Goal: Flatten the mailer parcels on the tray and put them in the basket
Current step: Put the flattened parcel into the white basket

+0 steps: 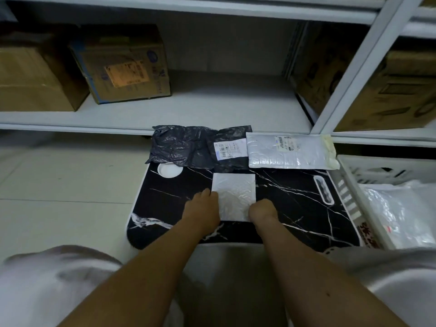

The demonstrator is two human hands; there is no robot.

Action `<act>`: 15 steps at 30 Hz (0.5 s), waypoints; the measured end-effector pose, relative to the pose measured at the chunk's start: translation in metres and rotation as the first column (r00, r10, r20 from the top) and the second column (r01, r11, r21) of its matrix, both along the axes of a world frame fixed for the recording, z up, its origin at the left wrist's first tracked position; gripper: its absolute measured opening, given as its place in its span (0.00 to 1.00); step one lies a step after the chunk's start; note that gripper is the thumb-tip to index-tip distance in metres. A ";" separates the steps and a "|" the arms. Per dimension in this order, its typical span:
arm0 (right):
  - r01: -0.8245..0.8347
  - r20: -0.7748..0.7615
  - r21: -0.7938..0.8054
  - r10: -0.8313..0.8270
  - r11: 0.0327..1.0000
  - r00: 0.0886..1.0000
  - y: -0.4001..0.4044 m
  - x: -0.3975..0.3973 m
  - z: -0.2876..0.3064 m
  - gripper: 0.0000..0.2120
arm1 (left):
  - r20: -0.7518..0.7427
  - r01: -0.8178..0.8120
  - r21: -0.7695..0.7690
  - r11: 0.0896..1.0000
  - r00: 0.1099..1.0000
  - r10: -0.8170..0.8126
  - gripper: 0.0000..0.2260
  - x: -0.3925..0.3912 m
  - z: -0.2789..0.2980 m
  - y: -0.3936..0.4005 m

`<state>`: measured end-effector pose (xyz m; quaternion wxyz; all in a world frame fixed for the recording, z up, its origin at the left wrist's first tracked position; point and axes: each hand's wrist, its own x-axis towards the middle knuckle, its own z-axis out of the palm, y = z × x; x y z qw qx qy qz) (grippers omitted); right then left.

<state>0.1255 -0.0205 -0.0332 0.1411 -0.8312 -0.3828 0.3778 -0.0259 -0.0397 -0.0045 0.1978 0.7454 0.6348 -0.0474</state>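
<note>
A black marble-patterned tray (295, 199) lies on the floor in front of me. A small white mailer (234, 194) rests flat on its middle. My left hand (203, 208) grips the mailer's left edge and my right hand (263, 212) grips its right lower corner. At the tray's far edge lie a crumpled dark grey mailer (188, 145) with a label and a white bubble mailer (290, 151), also labelled. A white slatted basket (354, 204) stands to the right of the tray, with clear and white mailers (398, 213) inside.
White metal shelving (165, 114) runs behind the tray, holding cardboard boxes (122, 64) at left and right. A shelf upright (363, 67) rises at the right. Pale floor tiles (66, 185) lie left of the tray. My knees fill the bottom corners.
</note>
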 end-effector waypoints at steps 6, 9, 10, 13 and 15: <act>-0.040 0.076 0.037 0.037 0.998 0.996 -0.037 0.015 -0.003 0.15 | 0.020 -0.026 0.142 0.990 1.000 0.023 0.25 0.025 -0.030 -0.042; -0.162 0.343 0.230 0.076 0.960 0.936 -0.055 0.012 -0.004 0.18 | -0.050 0.011 0.152 0.988 0.999 -0.003 0.27 0.030 -0.036 -0.056; -0.291 0.463 0.280 0.137 0.915 0.876 -0.062 0.011 -0.007 0.19 | -0.081 0.044 0.160 0.986 0.996 -0.032 0.27 0.032 -0.037 -0.060; -0.639 0.605 0.238 0.403 0.731 0.687 -0.079 0.006 -0.023 0.25 | -0.192 0.172 0.172 0.970 0.972 -0.138 0.29 0.037 -0.043 -0.070; -0.738 0.637 0.156 0.503 0.657 0.583 -0.089 0.003 -0.031 0.26 | -0.228 0.214 0.171 0.962 0.958 -0.173 0.30 0.037 -0.047 -0.075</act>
